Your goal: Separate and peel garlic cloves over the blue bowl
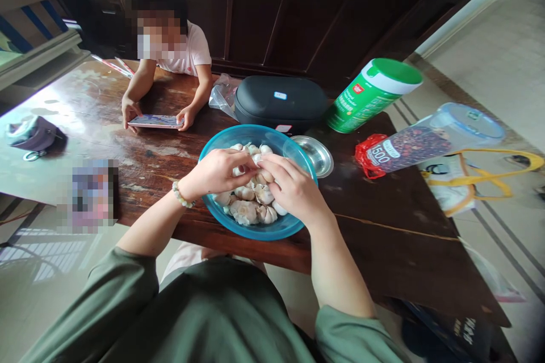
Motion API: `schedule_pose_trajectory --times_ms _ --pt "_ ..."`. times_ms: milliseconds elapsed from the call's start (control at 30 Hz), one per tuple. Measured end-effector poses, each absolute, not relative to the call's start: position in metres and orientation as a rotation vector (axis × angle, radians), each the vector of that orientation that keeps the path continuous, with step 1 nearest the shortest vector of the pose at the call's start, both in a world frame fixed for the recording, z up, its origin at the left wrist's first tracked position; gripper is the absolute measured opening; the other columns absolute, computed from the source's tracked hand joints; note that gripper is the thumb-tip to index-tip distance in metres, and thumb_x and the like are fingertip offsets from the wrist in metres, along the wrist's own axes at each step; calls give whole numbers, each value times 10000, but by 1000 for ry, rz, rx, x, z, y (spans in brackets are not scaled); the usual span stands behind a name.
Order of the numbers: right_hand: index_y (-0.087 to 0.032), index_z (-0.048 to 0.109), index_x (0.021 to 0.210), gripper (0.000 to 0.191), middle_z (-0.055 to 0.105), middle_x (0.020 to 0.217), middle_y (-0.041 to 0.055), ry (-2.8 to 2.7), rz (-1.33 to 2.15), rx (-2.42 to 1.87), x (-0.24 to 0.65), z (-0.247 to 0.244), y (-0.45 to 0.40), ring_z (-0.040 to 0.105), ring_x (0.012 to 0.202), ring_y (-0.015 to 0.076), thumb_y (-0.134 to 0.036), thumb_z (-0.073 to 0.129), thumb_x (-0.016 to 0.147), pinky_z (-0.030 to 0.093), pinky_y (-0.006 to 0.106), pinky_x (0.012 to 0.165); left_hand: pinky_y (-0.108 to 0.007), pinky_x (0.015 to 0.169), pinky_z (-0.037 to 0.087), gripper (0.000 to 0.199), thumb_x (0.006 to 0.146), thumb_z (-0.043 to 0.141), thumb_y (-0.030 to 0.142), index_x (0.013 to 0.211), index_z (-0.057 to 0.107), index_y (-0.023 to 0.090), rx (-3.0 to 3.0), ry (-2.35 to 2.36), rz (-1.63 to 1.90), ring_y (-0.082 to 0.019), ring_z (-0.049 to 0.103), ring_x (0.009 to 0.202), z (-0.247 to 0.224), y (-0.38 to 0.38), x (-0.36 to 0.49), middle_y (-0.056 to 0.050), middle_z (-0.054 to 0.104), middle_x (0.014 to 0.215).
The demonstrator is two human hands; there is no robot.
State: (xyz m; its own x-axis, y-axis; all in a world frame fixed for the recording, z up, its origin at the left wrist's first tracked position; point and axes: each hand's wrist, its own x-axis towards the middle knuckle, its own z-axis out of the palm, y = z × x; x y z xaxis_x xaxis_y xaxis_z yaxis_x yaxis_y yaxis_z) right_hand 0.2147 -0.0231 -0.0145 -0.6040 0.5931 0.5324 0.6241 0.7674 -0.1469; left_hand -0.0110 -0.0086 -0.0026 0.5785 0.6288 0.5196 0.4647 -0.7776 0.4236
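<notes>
Scuffed dark wooden table (395, 261) beside dark panelled woodwork (272, 17), over a pale tiled floor (489, 68)

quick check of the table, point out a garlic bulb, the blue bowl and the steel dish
garlic bulb (244, 212), head view, on its papery skin
blue bowl (251, 127), head view, on its far rim
steel dish (315, 154), head view, on its inner surface

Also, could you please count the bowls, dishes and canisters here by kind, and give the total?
Plastic bowl: 1, blue plastic bowl
Metal dish: 1, steel dish
Canisters: 2, green-lidded canister and clear blue-lidded canister
Total: 4
</notes>
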Motion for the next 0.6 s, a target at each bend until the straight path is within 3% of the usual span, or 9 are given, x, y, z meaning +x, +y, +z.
schedule_pose_trajectory --times_ms 600 --pt "-184 573 1283 496 665 1301 115 -2419 22 -869 215 -14 -23 628 1232 251 22 426 858 544 448 1054 -249 636 445 169 951 544 270 916 666 160 2818 987 916 -141 658 682 -10 -9 -10 -26 706 746"
